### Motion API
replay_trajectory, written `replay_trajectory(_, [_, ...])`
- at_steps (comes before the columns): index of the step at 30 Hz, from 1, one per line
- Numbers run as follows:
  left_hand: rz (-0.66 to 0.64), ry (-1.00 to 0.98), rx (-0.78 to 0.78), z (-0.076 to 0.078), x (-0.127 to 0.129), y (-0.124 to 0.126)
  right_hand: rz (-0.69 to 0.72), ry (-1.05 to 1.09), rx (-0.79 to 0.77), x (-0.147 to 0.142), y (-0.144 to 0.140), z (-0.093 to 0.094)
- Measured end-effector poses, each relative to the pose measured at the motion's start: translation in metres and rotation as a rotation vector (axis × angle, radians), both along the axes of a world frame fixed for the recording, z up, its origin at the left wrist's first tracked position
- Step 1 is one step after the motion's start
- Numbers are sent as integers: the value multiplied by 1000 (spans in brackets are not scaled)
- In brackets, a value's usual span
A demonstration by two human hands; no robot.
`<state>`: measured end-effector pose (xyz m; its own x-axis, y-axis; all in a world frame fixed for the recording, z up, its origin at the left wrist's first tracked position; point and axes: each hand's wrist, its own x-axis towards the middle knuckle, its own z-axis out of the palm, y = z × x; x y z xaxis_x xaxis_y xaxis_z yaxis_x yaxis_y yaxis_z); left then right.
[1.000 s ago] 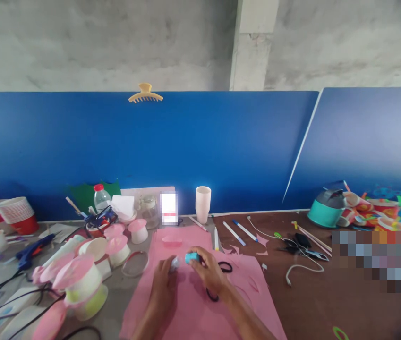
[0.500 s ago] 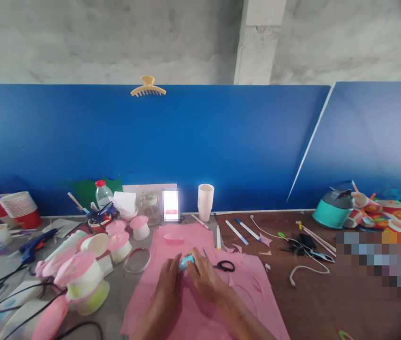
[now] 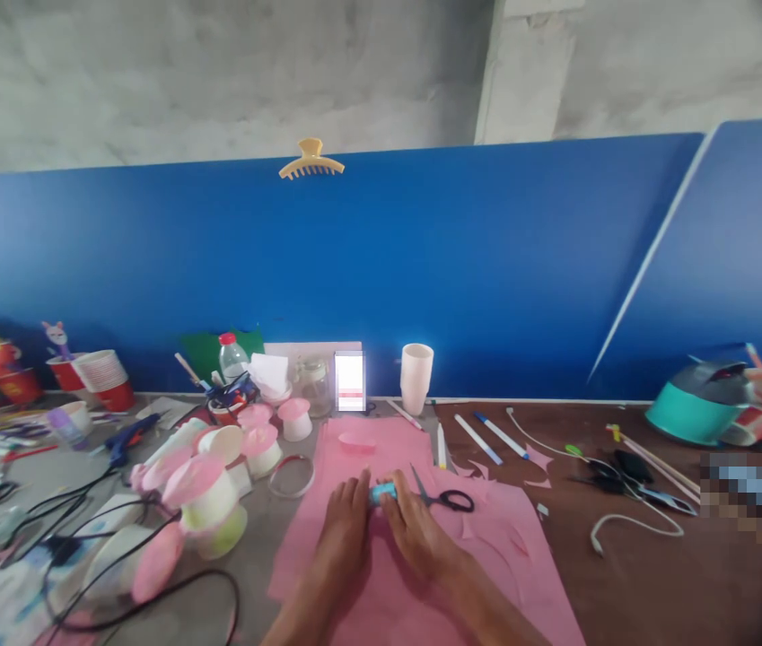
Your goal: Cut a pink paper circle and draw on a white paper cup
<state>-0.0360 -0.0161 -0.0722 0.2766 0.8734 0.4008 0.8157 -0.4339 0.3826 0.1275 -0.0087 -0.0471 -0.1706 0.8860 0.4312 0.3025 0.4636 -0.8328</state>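
Observation:
A small light-blue object (image 3: 383,493), perhaps a glue stick, lies crosswise between my hands. My right hand (image 3: 414,525) has its fingers closed over the right end. At the left end, my left hand (image 3: 346,520) is closed with its fingers pressed together against it; the grip is partly hidden. Both hands are low over a stack of pink sheets (image 3: 381,592). Just right of my right hand, black-handled scissors (image 3: 454,500) lie on the pink sheets. Farther back on them is a small pink oval piece (image 3: 357,441).
Pink-topped paper cups (image 3: 202,489) and black cables (image 3: 219,579) crowd the left. Behind the sheets stand a stack of white cups (image 3: 416,379), a glass jar (image 3: 311,384) and a bright screen (image 3: 350,381). Markers (image 3: 478,438), pink scraps (image 3: 538,465) and a white cable (image 3: 636,519) lie to the right.
The view has swung left, so everything appears shifted to the right. Both hands stay around the light-blue object, with little other visible movement.

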Motion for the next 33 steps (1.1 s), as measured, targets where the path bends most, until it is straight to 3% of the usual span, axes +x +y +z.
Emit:
replay_trajectory(4, [61,46,-59,20,1,3,-107,-224,242,2,9,-12])
replay_trajectory(7, [128,71,-10,23,1,5,-121,-375,353,5,19,-20])
replay_trajectory(12, [390,118,81,23,-12,11,-340,-538,399,6,26,-26])
replay_trajectory(14, [520,163,64,26,-20,13,-403,-553,396,5,23,-24])
replay_trajectory(16, [554,223,15,30,-26,14,-420,-545,391,3,18,-21])
replay_trajectory(19, [555,295,-89,34,-30,16,-414,-547,342,0,10,-15])
replay_trajectory(23, [540,331,-69,33,-33,18,-416,-562,244,-1,8,-8])
replay_trajectory(27, [541,265,77,26,-33,23,-449,-586,161,3,11,-3])
replay_trajectory(30, [400,89,249,16,-22,25,-462,-568,134,6,14,-3])
replay_trajectory(33, [176,-39,287,9,-6,21,-505,-542,158,8,16,-6])
